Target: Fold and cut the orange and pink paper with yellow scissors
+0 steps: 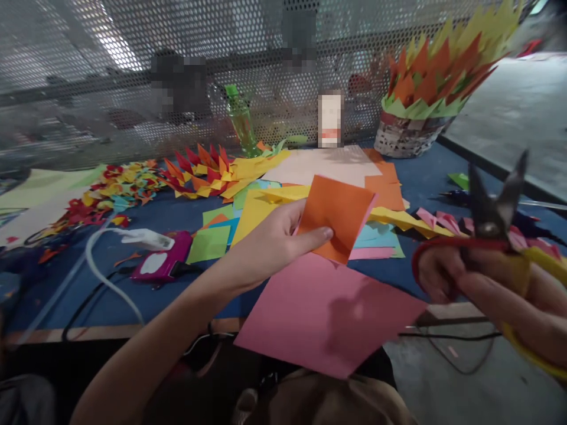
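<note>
Between the thumb and fingers of my left hand (283,242) is a small orange paper square (339,206), with a thin pink edge showing along its right side. Below it, a larger pink paper sheet (328,319) hangs over the table's front edge; whether my left hand also grips it I cannot tell. My right hand (487,283) is wrapped round the scissors (494,212), which have red and yellow handles. Their dark blades point upward and stand apart, to the right of the papers and touching neither.
Coloured paper sheets (217,242) and zigzag strips (411,223) cover the blue table. A pile of paper scraps (119,189), a magenta power adapter (162,257) and cables lie left. At the back stand a green bottle (241,121) and a basket (407,133) with pointed paper layers.
</note>
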A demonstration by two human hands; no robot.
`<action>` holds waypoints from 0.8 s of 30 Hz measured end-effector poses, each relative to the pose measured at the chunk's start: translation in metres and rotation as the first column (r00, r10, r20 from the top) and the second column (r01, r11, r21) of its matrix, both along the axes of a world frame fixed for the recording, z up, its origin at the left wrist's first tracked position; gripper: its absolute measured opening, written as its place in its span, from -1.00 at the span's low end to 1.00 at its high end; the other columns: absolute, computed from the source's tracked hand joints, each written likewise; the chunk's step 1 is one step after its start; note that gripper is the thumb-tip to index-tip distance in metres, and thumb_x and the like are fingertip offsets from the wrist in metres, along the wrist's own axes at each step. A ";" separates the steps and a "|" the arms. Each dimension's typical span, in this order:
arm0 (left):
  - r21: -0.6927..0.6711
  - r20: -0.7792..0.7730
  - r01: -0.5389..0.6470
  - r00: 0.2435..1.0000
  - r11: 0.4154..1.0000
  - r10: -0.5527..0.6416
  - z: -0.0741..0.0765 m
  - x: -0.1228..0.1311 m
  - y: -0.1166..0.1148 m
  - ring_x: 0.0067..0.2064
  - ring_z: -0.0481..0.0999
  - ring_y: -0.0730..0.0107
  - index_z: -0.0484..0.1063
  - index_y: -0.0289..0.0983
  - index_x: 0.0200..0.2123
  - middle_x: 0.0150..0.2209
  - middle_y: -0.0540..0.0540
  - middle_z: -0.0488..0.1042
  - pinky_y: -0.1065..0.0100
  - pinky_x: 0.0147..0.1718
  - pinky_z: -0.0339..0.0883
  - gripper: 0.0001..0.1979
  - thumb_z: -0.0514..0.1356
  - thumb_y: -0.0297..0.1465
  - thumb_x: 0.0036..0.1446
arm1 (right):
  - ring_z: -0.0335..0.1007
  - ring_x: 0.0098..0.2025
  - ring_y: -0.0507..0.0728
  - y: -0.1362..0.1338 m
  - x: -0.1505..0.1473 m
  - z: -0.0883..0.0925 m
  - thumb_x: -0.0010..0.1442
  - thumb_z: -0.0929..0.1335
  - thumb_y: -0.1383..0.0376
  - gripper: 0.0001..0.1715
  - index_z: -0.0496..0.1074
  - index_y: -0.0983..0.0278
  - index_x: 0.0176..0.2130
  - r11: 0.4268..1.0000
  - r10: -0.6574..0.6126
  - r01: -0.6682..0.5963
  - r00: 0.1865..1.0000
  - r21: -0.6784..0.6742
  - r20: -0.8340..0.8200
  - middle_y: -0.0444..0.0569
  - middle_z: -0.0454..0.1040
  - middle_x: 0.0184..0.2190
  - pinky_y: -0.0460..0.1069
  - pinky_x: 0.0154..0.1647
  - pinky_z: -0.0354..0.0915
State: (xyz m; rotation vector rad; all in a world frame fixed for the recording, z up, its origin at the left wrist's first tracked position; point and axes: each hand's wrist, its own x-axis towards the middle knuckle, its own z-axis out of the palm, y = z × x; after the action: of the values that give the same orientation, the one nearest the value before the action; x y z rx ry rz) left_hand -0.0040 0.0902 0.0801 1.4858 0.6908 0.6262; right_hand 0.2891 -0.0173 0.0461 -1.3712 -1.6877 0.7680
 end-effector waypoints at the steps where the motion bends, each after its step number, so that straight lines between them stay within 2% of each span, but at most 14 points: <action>1: 0.009 -0.016 0.008 1.000 1.000 -0.008 -0.001 0.001 -0.002 0.11 0.66 0.07 0.57 -0.24 0.17 0.16 -0.15 0.67 0.25 0.02 0.51 -0.61 0.40 -0.30 0.33 | 0.42 -0.42 0.13 0.009 -0.013 0.004 0.30 0.47 -0.14 -0.47 0.37 0.17 -0.43 0.998 -0.061 0.065 0.989 0.019 -0.134 -0.02 0.46 -0.46 0.02 -0.45 0.39; 3: 0.037 -0.060 0.036 0.998 0.999 -0.033 -0.001 0.003 -0.007 0.22 0.61 0.02 0.56 -0.23 0.19 0.22 -0.14 0.63 0.21 0.13 0.47 -0.62 0.37 -0.30 0.35 | 0.44 -0.38 0.10 0.024 -0.034 0.007 0.19 0.54 -0.14 -0.46 0.34 0.16 -0.37 0.990 -0.110 0.128 0.962 0.056 -0.249 -0.07 0.49 -0.40 0.00 -0.41 0.40; 5: 0.051 -0.095 0.056 0.994 0.997 -0.051 -0.001 0.005 -0.012 0.30 0.55 0.01 0.54 -0.21 0.22 0.28 -0.14 0.58 0.18 0.22 0.43 -0.62 0.34 -0.31 0.38 | 0.45 -0.36 0.10 0.034 -0.049 0.007 0.15 0.56 -0.16 -0.47 0.42 0.17 -0.30 0.985 -0.141 0.164 0.943 0.052 -0.301 -0.06 0.52 -0.34 0.00 -0.41 0.38; 8: 0.051 -0.104 0.056 0.993 0.997 -0.051 -0.002 0.007 -0.019 0.29 0.55 0.04 0.53 -0.19 0.24 0.30 -0.14 0.56 0.17 0.25 0.41 -0.62 0.31 -0.31 0.40 | 0.41 -0.41 0.07 0.039 -0.061 0.002 0.13 0.59 -0.10 -0.51 0.50 0.21 -0.28 0.984 -0.165 0.178 0.933 0.009 -0.320 -0.07 0.52 -0.38 -0.02 -0.44 0.33; 11: 0.066 -0.106 0.020 0.994 0.998 -0.013 -0.003 0.007 -0.024 0.24 0.57 0.03 0.54 -0.20 0.22 0.26 -0.17 0.59 0.16 0.23 0.42 -0.60 0.33 -0.22 0.39 | 0.39 -0.42 0.07 0.038 -0.065 -0.004 0.09 0.63 -0.05 -0.53 0.52 0.21 -0.27 0.984 -0.174 0.174 0.928 -0.032 -0.329 -0.10 0.51 -0.41 -0.03 -0.41 0.34; 16: -0.036 -0.080 -0.031 0.996 0.999 0.028 -0.006 0.007 -0.024 0.09 0.64 0.06 0.48 -0.22 0.28 0.20 -0.21 0.62 0.18 0.09 0.50 -0.50 0.33 -0.12 0.40 | 0.46 -0.31 0.14 0.037 -0.067 -0.012 0.14 0.60 -0.06 -0.50 0.54 0.20 -0.13 0.985 -0.173 0.161 0.925 -0.062 -0.338 -0.07 0.56 -0.30 0.01 -0.30 0.43; 21: -0.022 -0.045 -0.005 0.999 1.000 0.004 -0.010 0.005 -0.022 0.20 0.60 0.14 0.47 -0.18 0.28 0.30 -0.13 0.56 0.30 0.12 0.47 -0.58 0.31 -0.23 0.44 | 0.40 -0.35 0.12 0.036 -0.066 -0.016 0.17 0.59 -0.04 -0.54 0.54 0.16 -0.10 0.985 -0.175 0.163 0.933 -0.063 -0.314 -0.10 0.53 -0.33 -0.01 -0.37 0.38; 24: -0.020 -0.059 -0.023 0.998 1.000 0.021 -0.010 0.004 -0.024 0.23 0.59 0.11 0.47 -0.18 0.29 0.31 -0.14 0.55 0.27 0.15 0.47 -0.58 0.30 -0.22 0.45 | 0.36 -0.39 0.10 0.036 -0.066 -0.017 0.19 0.57 -0.06 -0.57 0.53 0.17 -0.16 0.985 -0.174 0.166 0.938 -0.051 -0.301 -0.10 0.49 -0.37 -0.02 -0.43 0.32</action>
State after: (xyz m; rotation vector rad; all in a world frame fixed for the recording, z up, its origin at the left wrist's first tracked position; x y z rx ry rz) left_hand 0.0004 0.0665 0.0704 1.4838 0.7579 0.5922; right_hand 0.2235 0.0187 0.0295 -1.3190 -1.3058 0.8543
